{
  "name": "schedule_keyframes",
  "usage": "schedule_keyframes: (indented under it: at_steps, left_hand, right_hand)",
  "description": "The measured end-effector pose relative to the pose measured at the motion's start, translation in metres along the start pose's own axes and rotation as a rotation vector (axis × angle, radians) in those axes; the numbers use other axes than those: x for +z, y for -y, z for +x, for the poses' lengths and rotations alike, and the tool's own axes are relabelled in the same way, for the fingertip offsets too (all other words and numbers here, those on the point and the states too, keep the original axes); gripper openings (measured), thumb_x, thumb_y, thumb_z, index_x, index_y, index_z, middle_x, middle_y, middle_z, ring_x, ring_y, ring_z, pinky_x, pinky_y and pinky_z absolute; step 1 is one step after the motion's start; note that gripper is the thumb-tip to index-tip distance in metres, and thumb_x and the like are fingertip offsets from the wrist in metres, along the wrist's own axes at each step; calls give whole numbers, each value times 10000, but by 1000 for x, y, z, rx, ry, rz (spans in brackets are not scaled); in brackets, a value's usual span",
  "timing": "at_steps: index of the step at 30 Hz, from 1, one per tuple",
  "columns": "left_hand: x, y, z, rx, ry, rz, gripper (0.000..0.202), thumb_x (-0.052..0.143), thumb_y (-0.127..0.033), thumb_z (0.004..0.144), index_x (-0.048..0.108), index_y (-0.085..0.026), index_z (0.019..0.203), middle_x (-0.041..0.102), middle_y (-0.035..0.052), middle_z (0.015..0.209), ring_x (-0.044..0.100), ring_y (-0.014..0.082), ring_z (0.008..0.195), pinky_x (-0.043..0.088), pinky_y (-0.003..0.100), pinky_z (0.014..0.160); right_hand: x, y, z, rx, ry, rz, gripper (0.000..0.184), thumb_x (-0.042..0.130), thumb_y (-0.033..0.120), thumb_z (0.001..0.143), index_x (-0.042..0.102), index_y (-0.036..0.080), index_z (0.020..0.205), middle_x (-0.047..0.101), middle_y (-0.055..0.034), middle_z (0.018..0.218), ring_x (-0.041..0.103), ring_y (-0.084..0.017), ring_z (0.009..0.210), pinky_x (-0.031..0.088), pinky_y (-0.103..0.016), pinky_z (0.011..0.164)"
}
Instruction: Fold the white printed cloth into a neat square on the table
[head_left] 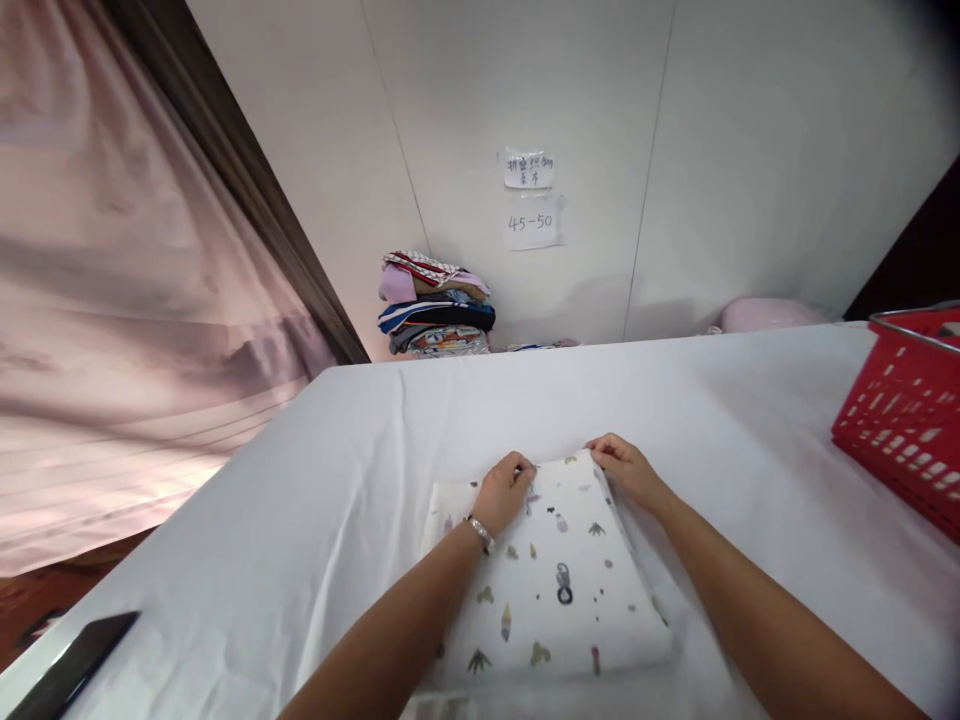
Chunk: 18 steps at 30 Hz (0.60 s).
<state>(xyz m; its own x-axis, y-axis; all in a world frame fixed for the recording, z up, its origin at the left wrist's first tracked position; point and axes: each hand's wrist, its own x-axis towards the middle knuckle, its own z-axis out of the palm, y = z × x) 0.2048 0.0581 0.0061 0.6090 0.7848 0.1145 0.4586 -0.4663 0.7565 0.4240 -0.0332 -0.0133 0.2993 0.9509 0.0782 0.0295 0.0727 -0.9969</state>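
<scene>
A white cloth (pixel 555 570) printed with small plants, dots and a monkey-like figure lies folded in layers on the white-covered table (pixel 285 560). At its far edge, my left hand (pixel 504 492) pinches the fabric near the middle, a bracelet (pixel 480 534) around the wrist. My right hand (pixel 621 466) grips the far right corner of the same cloth between thumb and fingers. The near edge of the cloth hangs close to the bottom of the view, where it blurs.
A red perforated basket (pixel 907 410) with a metal handle stands at the right. Behind the table's far edge rises a stack of folded fabrics (pixel 436 305). A dark flat object (pixel 75 660) lies at the near left, and a pink curtain (pixel 135 280) hangs on the left.
</scene>
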Motion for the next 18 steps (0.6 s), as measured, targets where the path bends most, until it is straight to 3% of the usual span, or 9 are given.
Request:
schedule_keyframes:
  at_steps: [9, 18]
  left_hand:
    - [2, 3, 1, -29, -19, -35, 147, 461, -312, 788, 542, -195, 751, 544, -48, 648, 491, 106, 628, 376, 227, 623]
    - [2, -2, -1, -72, -47, 22, 148, 458, -310, 798, 532, -202, 728, 523, -48, 609, 491, 107, 608, 365, 224, 612]
  right_hand:
    - [-4, -15, 9, 76, 32, -23, 192, 573, 376, 742, 494, 205, 707, 519, 41, 647, 441, -108, 588, 340, -252, 585]
    - [0, -15, 10, 100, 8, -34, 204, 582, 370, 719, 485, 197, 671, 484, 45, 591, 407, -101, 544, 299, -243, 527]
